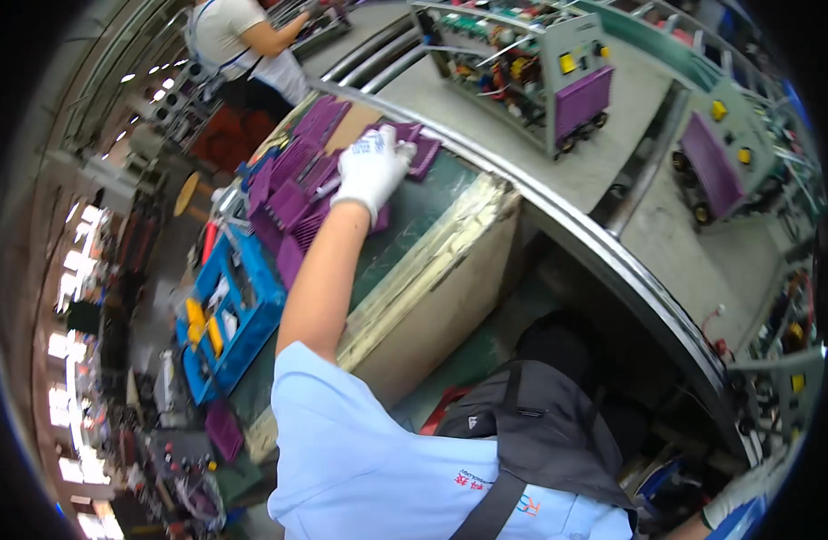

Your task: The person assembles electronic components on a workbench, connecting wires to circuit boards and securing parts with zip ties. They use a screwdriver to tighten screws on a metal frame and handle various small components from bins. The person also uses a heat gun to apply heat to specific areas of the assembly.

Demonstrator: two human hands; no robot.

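We're holding our left hand (371,166) at purple slotted panels (288,203), best handled singly; either hand's finger grip we cannot tell.

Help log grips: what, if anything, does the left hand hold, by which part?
Cannot be told: the left hand is at purple panels, its hold unclear.

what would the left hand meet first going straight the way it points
Probably the purple, ridged, plastic-looking panel just beyond the white-gloved left hand; depth is unclear, so they may already touch.
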